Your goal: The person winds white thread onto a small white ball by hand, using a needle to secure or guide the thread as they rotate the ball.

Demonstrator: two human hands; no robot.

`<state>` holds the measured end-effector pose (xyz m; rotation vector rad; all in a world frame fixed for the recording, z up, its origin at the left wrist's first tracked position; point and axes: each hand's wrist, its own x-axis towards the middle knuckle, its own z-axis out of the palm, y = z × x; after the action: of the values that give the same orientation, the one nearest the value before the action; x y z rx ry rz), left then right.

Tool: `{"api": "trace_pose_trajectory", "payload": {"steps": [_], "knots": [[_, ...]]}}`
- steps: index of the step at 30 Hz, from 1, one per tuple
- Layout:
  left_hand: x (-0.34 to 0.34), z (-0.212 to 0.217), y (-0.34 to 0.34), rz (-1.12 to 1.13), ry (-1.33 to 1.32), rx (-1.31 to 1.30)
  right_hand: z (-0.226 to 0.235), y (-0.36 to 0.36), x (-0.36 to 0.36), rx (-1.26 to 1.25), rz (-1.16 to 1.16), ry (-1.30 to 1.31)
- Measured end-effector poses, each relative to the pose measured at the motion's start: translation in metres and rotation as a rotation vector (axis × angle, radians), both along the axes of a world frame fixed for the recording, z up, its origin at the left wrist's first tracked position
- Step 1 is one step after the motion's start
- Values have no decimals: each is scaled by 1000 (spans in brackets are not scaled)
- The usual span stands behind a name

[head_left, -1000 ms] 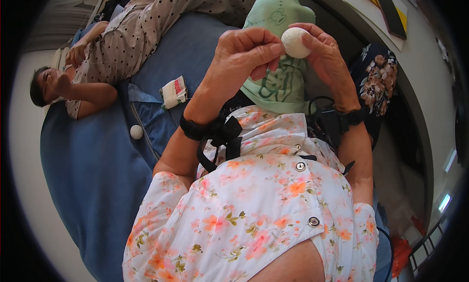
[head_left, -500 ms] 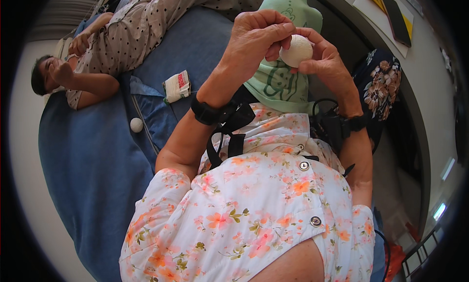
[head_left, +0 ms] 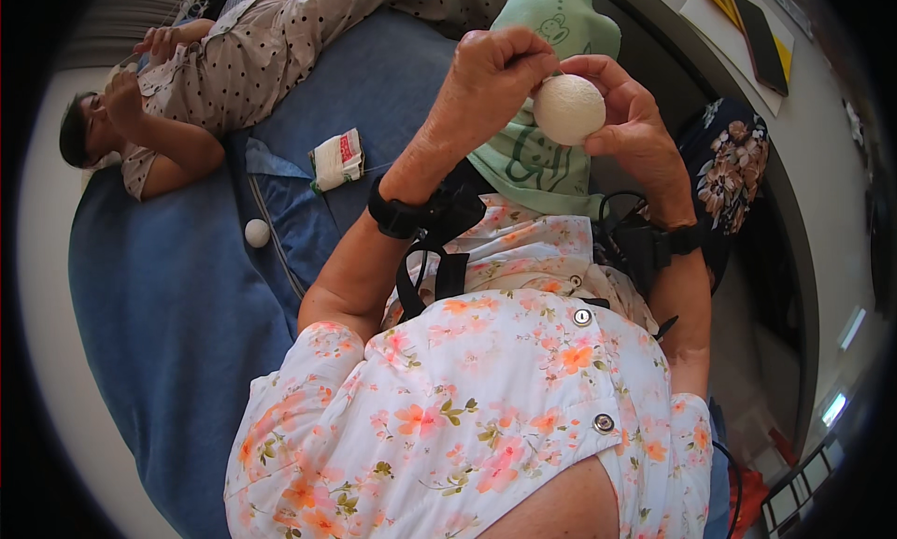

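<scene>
A white ball of yarn (head_left: 568, 108) is held up in front of me between both hands. My right hand (head_left: 628, 119) cups it from the right and below. My left hand (head_left: 486, 72) pinches at its upper left edge with fingertips together. Both wrists wear black straps. Behind the ball lies a mint green cloth (head_left: 547, 91) with a printed figure. I wear a floral top.
A blue bedcover (head_left: 177, 324) spreads to the left, with a small white ball (head_left: 256, 233) and a red-and-white packet (head_left: 336, 160) on it. Another person (head_left: 215, 63) in dotted clothes lies at the upper left. A dark floral bag (head_left: 733, 175) sits at the right.
Both hands with the white ball have shifted slightly up and right, and my left fingers have moved onto the ball's upper left edge.
</scene>
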<state>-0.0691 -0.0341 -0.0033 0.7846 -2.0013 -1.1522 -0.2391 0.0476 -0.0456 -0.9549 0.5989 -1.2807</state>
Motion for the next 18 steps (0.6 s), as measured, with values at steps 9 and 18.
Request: {"api": "trace_pose_trajectory", "payload": {"steps": [9, 18], "knots": [[4, 4, 9, 54, -55, 50, -7, 0, -7, -100, -26, -44], [12, 9, 18, -6, 61, 455, -16, -5, -26, -176, -58, -327]]}}
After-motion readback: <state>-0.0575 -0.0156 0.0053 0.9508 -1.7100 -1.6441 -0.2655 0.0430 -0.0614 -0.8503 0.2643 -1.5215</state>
